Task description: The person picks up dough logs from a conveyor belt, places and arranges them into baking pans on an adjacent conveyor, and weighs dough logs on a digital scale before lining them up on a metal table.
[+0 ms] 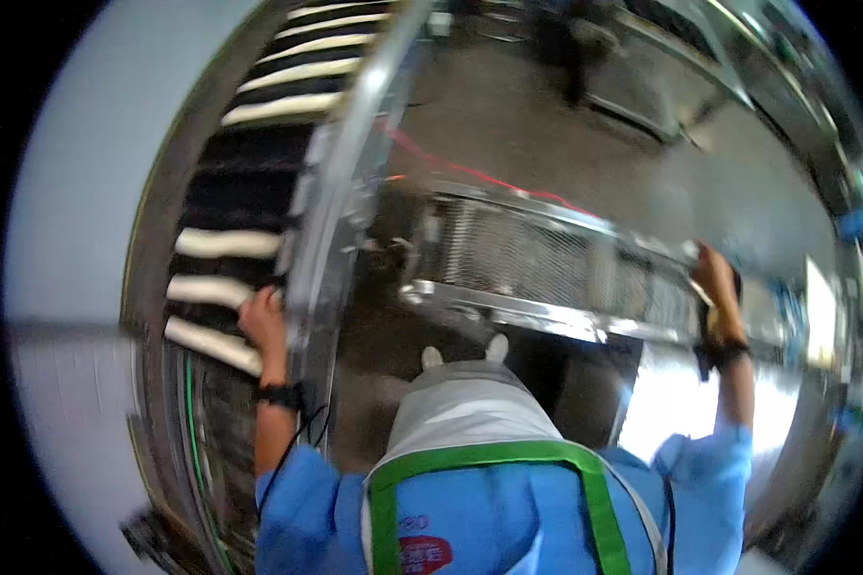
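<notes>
Blue shirt [508, 513] fills the bottom of the view, with a pale apron [479, 412] edged by green trim [479, 454] over it; beyond its far edge show the tips of two shoes [498, 347] on the floor [489, 105]. Both arms reach forward, spread well apart, each with a dark band at the wrist.

On the left runs a black belt [244, 182] with pale strips [207, 289] laid across it. Three lie close to the left hand [263, 318], roughly parallel, the closest to the body slanting a little. That hand is over their inner ends, at the second strip and just beside the first; its fingers are bent, but blur hides whether they pinch a strip or only touch it. Past a bare stretch of belt, more strips lie in a row, beyond the hand's reach as it stands. A metal rail [343, 182] edges the belt on its inner side.

Well off to the other side, the right hand [717, 278] is at the far end of a metal rack [547, 319] with a mesh middle, away from all the strips. Its fingers curl at the rack's edge; I cannot tell if they grip it. A red cord [479, 173] runs just behind the rack.
</notes>
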Demonstrator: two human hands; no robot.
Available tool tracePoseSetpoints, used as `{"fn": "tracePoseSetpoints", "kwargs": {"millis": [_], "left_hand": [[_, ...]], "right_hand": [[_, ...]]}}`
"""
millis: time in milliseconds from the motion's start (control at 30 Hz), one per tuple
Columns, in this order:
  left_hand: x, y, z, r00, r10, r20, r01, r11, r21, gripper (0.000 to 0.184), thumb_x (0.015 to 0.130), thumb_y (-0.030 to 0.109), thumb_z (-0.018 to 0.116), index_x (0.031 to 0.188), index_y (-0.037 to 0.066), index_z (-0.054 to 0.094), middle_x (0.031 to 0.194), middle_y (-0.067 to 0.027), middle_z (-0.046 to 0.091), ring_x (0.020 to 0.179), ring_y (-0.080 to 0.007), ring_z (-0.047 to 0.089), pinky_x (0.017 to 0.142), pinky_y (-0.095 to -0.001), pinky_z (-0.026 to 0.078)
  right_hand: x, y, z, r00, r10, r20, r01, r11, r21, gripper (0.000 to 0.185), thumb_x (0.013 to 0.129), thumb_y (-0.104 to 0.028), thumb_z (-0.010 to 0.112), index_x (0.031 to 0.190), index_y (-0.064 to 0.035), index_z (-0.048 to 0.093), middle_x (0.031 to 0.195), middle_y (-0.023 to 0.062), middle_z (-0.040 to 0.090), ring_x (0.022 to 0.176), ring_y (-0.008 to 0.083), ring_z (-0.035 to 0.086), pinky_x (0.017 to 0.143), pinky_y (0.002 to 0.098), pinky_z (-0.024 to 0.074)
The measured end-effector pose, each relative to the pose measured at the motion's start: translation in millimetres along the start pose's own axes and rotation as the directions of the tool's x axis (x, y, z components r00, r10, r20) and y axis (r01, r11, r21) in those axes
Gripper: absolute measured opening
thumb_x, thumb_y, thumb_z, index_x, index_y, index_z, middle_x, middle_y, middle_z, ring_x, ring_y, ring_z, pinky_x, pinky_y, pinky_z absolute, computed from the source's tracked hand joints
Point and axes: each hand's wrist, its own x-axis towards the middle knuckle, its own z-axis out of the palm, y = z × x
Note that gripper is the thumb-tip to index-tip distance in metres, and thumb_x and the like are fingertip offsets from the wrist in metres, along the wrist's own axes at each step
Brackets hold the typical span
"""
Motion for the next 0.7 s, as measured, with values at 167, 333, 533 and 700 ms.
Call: {"fn": "tracePoseSetpoints", "kwargs": {"millis": [167,333,533,700], "left_hand": [[-29.0,8.5,-14.7,0.999,-0.008,-0.05,0.006,0.999,-0.048,0.015,0.07,0.012,0.059,0.082,0.005,0.058,0.077,-0.0114,0.056,0.075,-0.0301,0.049,0.065,-0.0396,0.039],[-38.3,17.2,-14.0,0.994,-0.102,-0.047,0.095,0.987,-0.131,0.014,0.069,0.008,0.06,0.082,0.005,0.058,0.078,-0.0111,0.056,0.078,-0.0298,0.047,0.067,-0.0392,0.039],[-43.3,15.2,-9.4,0.994,-0.087,-0.067,0.075,0.983,-0.165,0.011,0.069,0.005,0.058,0.08,0.003,0.057,0.078,-0.0096,0.058,0.078,-0.0271,0.045,0.073,-0.0352,0.035],[-39.7,13.8,-4.1,0.993,-0.1,-0.062,0.083,0.969,-0.231,0.013,0.069,0.007,0.058,0.081,0.002,0.057,0.078,-0.0106,0.057,0.079,-0.0275,0.045,0.073,-0.0359,0.036]], "right_hand": [[7.4,-122.5,-145.7,0.997,0.043,-0.063,0.003,0.8,0.6,0.05,0.072,-0.01,0.057,0.116,0.0031,0.037,0.095,0.0091,0.052,0.075,0.0131,0.052,0.057,0.0255,0.0429],[39.6,-246.0,-177.1,0.944,-0.258,-0.205,0.318,0.55,0.772,0.045,0.072,-0.026,0.057,0.109,-0.0042,0.043,0.09,0.0044,0.051,0.075,0.0095,0.05,0.056,0.0203,0.0406],[89.5,-456.1,-68.9,0.881,-0.427,-0.205,0.405,0.455,0.793,0.025,0.077,-0.015,0.048,0.097,-0.0014,0.044,0.088,0.006,0.05,0.084,0.0165,0.05,0.076,0.0289,0.0413],[94.9,-512.2,38.9,0.556,-0.803,0.214,0.436,0.502,0.747,0.073,0.073,-0.037,0.058,0.127,-0.0058,0.019,0.129,0.0163,0.024,0.115,0.0308,0.029,0.093,0.0358,0.0283]]}}
